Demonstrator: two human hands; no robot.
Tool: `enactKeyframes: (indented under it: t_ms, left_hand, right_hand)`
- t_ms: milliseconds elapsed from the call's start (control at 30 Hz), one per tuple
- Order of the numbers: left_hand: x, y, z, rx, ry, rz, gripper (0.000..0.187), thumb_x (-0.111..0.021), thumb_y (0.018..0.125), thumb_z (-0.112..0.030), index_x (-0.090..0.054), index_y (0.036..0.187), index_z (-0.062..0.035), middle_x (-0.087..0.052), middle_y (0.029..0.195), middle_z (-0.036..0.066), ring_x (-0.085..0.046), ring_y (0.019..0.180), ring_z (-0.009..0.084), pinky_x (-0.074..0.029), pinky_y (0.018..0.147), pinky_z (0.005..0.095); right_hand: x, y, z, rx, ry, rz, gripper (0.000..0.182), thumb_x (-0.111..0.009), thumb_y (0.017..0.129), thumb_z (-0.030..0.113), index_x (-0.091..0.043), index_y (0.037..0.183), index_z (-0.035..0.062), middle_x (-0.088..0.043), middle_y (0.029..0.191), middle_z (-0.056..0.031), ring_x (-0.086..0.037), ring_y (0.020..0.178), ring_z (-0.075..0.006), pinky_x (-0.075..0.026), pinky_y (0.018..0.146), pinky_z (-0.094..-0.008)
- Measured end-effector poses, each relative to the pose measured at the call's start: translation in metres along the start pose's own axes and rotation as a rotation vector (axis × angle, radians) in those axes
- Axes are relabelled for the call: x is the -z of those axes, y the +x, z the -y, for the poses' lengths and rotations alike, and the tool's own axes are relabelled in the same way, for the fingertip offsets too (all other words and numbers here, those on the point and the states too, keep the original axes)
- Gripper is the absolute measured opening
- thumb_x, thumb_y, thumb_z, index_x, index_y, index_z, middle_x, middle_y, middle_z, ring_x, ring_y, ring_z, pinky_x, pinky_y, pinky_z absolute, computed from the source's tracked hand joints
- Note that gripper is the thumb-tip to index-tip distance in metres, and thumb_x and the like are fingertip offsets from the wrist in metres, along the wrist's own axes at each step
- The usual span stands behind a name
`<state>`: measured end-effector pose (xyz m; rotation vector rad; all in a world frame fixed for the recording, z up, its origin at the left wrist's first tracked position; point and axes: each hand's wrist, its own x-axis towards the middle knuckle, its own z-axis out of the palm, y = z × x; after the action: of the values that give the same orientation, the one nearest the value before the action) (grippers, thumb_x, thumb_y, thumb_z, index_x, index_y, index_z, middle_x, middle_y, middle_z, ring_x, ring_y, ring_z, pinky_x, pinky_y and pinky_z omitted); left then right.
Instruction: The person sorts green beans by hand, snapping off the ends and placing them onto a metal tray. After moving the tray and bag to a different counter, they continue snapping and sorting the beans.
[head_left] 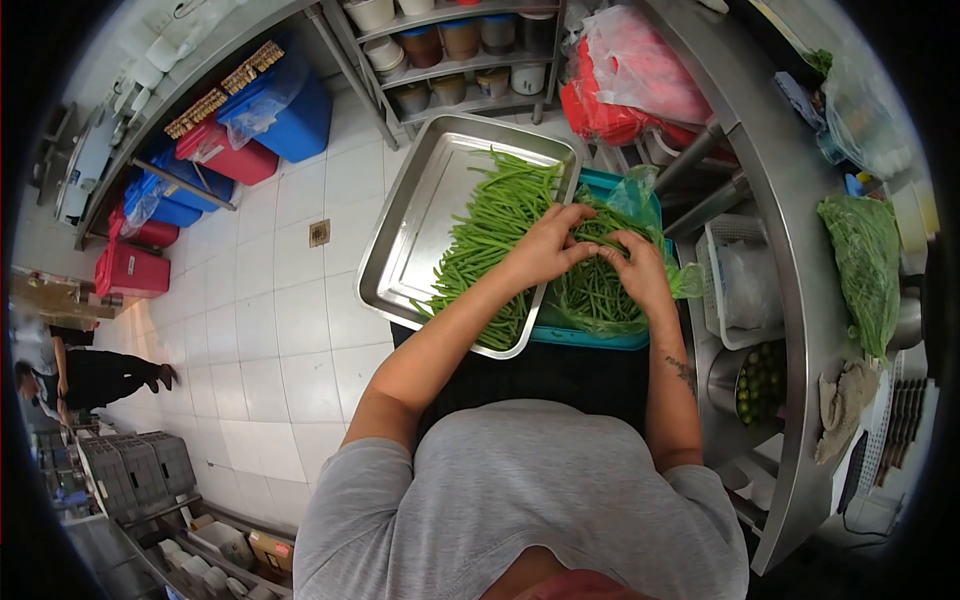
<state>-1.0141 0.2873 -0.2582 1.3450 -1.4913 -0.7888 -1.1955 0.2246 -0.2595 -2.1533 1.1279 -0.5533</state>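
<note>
A rectangular metal tray (405,230) stands tilted in front of me, with a heap of green beans (490,215) along its right side. Its right edge overlaps a teal crate (590,338), in which an open clear plastic bag (605,325) holds more green beans. My left hand (548,248) reaches across the tray's right rim, fingers curled and pinching at beans over the bag. Close beside it, the fingertips of my right hand (640,268) are pinched together on beans too. Exactly which beans lie between the fingers is partly hidden.
A steel counter (765,200) runs along the right, carrying a bag of leafy greens (862,265). Below it are a white basket (715,280) and a pot of small green fruit (760,385). Shelves with tubs (460,40) stand ahead. Another person (100,375) is far left.
</note>
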Motion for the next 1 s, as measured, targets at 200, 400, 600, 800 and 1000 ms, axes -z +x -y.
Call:
enactKeyframes:
  t_ms: [200,400,600,800,1000]
  left_hand:
    - [-0.006,0.01,0.006,-0.257,0.304,-0.042,0.016,-0.063,0.08,-0.009,-0.054,0.091,-0.0014,-0.051,0.088,0.015,-0.055,0.077,0.0329,-0.046,0.067,0.038]
    - [-0.016,0.011,0.004,-0.297,0.474,-0.179,0.012,-0.058,0.079,-0.003,-0.049,0.085,0.0023,-0.05,0.086,0.019,-0.053,0.08,0.0407,-0.044,0.07,0.0454]
    - [-0.007,0.029,0.03,0.041,0.154,-0.39,0.01,-0.053,0.085,-0.005,-0.051,0.086,0.0043,-0.057,0.078,0.024,-0.056,0.077,0.0412,-0.045,0.07,0.044]
    - [0.0,0.022,0.016,-0.052,-0.01,0.115,0.013,-0.052,0.09,-0.01,-0.058,0.095,-0.0002,-0.059,0.081,0.017,-0.057,0.069,0.0293,-0.047,0.063,0.0347]
    - [-0.009,0.019,0.01,-0.403,0.395,0.079,0.009,-0.06,0.076,-0.005,-0.055,0.082,0.0002,-0.051,0.073,0.016,-0.055,0.072,0.0338,-0.046,0.063,0.041]
  right_hand:
    - [0.0,0.0,0.012,-0.005,0.049,0.077,0.027,-0.056,0.089,0.023,-0.057,0.104,0.0004,-0.061,0.091,-0.0193,-0.059,0.086,-0.0363,-0.044,0.073,-0.0409]
    - [-0.004,-0.002,0.018,0.014,0.003,0.102,0.024,-0.05,0.094,0.022,-0.055,0.097,-0.0008,-0.06,0.085,-0.0192,-0.058,0.08,-0.0331,-0.044,0.071,-0.038]
    - [-0.006,-0.02,0.033,0.006,0.173,0.055,0.023,-0.045,0.097,0.021,-0.054,0.095,0.0003,-0.053,0.07,-0.0058,-0.049,0.061,-0.015,-0.043,0.06,-0.0307]
    - [0.012,-0.013,0.01,-0.291,0.52,0.202,0.02,-0.044,0.097,0.017,-0.055,0.097,0.0005,-0.048,0.069,0.0015,-0.043,0.06,-0.0071,-0.037,0.055,-0.0216]
    - [0.012,-0.01,0.007,-0.158,0.311,0.234,0.02,-0.045,0.096,0.016,-0.055,0.1,-0.0008,-0.05,0.069,-0.001,-0.045,0.062,-0.0085,-0.04,0.058,-0.0236]
